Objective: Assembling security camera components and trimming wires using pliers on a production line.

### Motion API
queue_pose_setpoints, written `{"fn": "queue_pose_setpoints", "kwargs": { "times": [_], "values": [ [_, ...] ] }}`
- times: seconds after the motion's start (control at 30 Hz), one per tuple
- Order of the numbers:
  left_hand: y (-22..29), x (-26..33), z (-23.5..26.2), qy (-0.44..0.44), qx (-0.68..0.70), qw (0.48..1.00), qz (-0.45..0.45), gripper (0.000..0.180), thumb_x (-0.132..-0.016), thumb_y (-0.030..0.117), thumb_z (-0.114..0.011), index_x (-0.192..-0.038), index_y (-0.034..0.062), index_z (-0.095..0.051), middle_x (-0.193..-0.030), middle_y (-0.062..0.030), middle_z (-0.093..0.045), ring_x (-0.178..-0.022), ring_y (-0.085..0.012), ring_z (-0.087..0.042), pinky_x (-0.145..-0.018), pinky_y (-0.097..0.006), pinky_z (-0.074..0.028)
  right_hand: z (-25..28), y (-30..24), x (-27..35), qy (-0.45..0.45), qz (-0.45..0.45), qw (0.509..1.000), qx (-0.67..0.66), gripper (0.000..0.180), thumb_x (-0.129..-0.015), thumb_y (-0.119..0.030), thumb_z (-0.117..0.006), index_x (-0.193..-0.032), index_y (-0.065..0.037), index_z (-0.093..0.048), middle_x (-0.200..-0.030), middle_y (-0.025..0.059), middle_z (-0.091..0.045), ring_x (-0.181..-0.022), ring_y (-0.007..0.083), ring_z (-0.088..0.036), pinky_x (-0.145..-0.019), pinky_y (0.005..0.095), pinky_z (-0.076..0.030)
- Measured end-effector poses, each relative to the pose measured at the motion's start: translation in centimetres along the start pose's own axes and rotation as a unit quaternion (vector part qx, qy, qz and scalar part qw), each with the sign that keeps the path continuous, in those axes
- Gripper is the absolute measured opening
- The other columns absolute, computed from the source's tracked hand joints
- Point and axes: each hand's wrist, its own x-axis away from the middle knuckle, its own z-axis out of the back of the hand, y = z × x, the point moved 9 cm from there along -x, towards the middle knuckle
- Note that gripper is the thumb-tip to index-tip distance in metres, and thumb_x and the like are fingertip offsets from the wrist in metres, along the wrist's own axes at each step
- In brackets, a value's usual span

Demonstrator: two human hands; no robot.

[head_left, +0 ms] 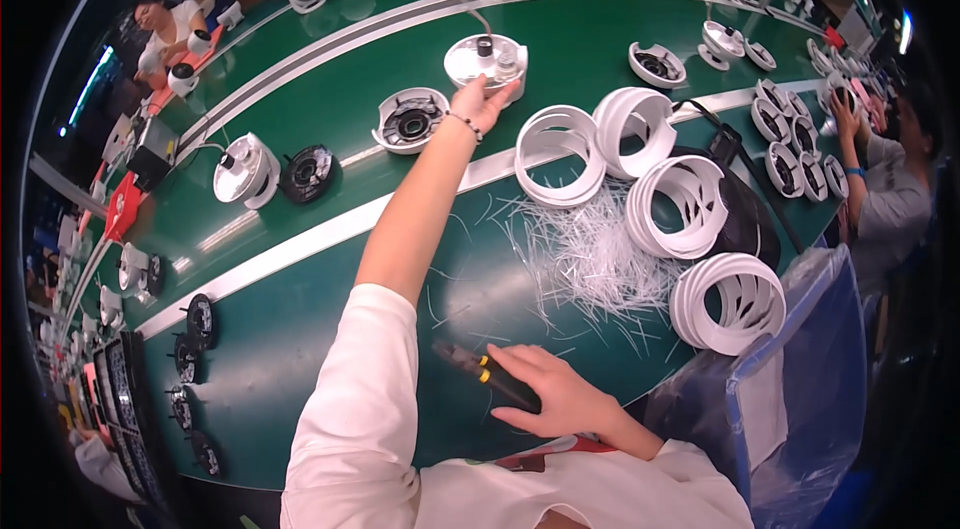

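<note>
Touching the near rim of a white housing (464, 62), the left hand (482, 109) is beyond and left of the pile of strips (605, 254); whether its fingers clamp the rim, I cannot tell. The right hand (555, 397) is closed around the cutters (512, 387), on the pile's near side and to its left. Ring stacks (641, 214) stand just beside the pile, beyond it and along its right.
</note>
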Motion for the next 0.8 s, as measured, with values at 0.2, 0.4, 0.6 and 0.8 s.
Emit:
{"fn": "queue_pose_setpoints", "kwargs": {
  "times": [0.2,0.4,0.6,0.8],
  "values": [
    [5.2,11.3,-2.8,0.009,-0.37,0.925,-0.08,0.041,-0.084,0.03,-0.049,-0.106,-0.0041,-0.045,-0.103,-0.0177,-0.056,-0.077,-0.0269,-0.061,-0.061,-0.029,-0.051,-1.6,0.8,-0.8,-0.005,0.009,0.974,0.227,0.066,-0.062,-0.031,-0.069,-0.112,0.004,-0.044,-0.114,0.0144,-0.042,-0.103,0.0297,-0.041,-0.091,0.0427,-0.029],
    [22.6,16.9,6.4,0.244,-0.777,0.417,-0.404,0.036,-0.072,0.02,-0.056,-0.103,0.0005,-0.053,-0.097,-0.0172,-0.058,-0.086,-0.0295,-0.058,-0.077,-0.036,-0.045,6.6,0.3,-2.9,0.22,0.079,0.941,0.244,0.047,-0.063,-0.031,-0.068,-0.097,-0.002,-0.054,-0.111,0.0156,-0.047,-0.097,0.0293,-0.047,-0.084,0.0421,-0.036],
    [23.4,15.1,13.0,0.331,-0.815,0.404,-0.251,0.051,-0.067,0.028,-0.063,-0.103,-0.0039,-0.046,-0.098,-0.0261,-0.054,-0.092,-0.0386,-0.053,-0.081,-0.042,-0.042,19.2,3.8,-12.4,0.347,0.018,0.87,0.349,0.034,-0.065,-0.002,-0.052,-0.098,0.0,-0.055,-0.11,0.0182,-0.05,-0.089,0.0355,-0.053,-0.076,0.0416,-0.044],
    [23.9,17.5,13.9,0.344,-0.734,0.507,-0.294,0.052,-0.059,0.021,-0.068,-0.103,0.0009,-0.05,-0.094,-0.0177,-0.059,-0.088,-0.0317,-0.057,-0.079,-0.037,-0.045,19.5,5.5,-15.9,0.342,0.05,0.875,0.339,0.022,-0.06,0.001,-0.048,-0.079,0.002,-0.06,-0.083,0.0183,-0.06,-0.081,0.0327,-0.057,-0.074,0.0378,-0.046]
  ]
}}
